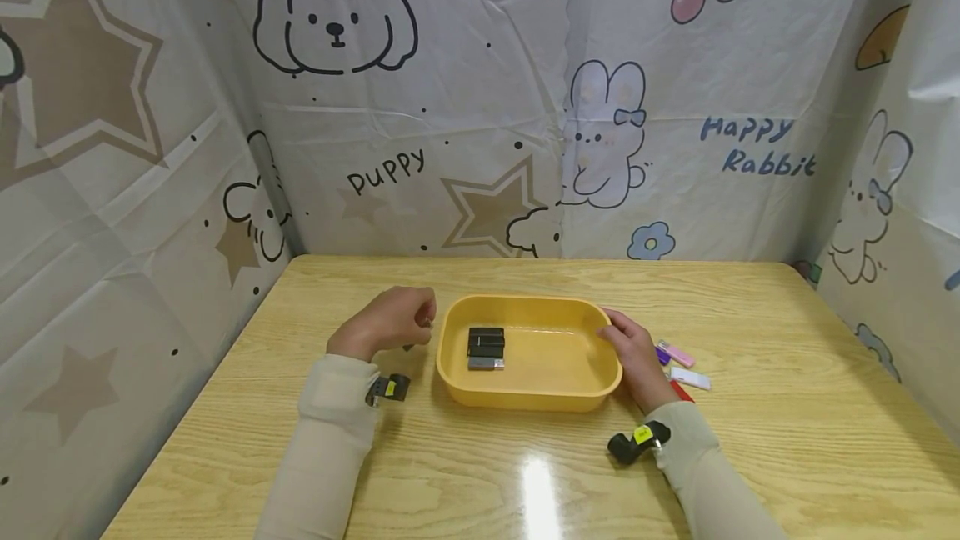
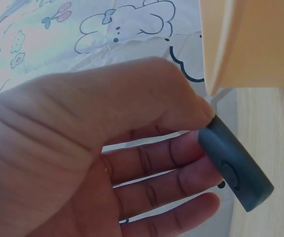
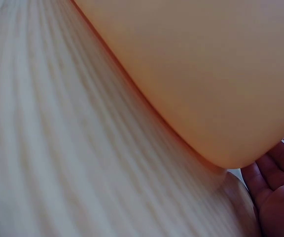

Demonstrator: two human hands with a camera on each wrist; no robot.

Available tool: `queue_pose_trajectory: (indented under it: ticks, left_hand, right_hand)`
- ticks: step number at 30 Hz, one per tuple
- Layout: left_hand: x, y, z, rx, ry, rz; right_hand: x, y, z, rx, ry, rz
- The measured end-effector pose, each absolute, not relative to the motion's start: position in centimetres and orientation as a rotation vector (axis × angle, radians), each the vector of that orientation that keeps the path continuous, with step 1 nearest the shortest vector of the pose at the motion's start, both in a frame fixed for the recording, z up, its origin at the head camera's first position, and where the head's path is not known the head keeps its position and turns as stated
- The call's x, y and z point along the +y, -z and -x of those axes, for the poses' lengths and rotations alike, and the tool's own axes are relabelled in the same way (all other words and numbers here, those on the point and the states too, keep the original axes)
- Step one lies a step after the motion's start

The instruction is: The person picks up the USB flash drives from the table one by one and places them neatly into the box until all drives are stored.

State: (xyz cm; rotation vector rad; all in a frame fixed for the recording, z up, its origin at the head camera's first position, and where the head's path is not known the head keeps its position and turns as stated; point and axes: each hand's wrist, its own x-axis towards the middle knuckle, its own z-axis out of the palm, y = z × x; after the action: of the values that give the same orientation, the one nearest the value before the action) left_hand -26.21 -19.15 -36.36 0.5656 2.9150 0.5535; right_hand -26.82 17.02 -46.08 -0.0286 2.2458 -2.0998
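Note:
Between thumb and fingertips my left hand (image 1: 386, 325) pinches a dark grey USB flash drive (image 2: 235, 165), just left of the yellow tray (image 1: 551, 357). One end of the drive sticks out beyond the fingers; the other is hidden in the grip. My right hand (image 1: 637, 357) holds the tray's right end, thumb over the rim and fingers along the outer wall. Inside the tray at the left lie several black drives (image 1: 486, 342) and a grey USB flash drive (image 1: 486, 364) with a metal plug, lined up front to back.
To the right of my right hand, on the wooden table (image 1: 787, 407), lie a pink flash drive (image 1: 677, 353), a white flash drive (image 1: 690, 378), a purple piece (image 1: 662, 356) and a red piece (image 1: 682, 391). Printed cloth (image 1: 465, 107) hangs behind and at both sides.

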Motion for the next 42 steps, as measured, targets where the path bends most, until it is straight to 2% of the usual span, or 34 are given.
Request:
queue_pose_trajectory:
  ticks: [42]
  left_hand:
    - [-15.5,35.4,25.3,2.855,-0.767,-0.868]
  right_hand:
    - [17.1,46.3,27.0,2.267,2.088,0.026]
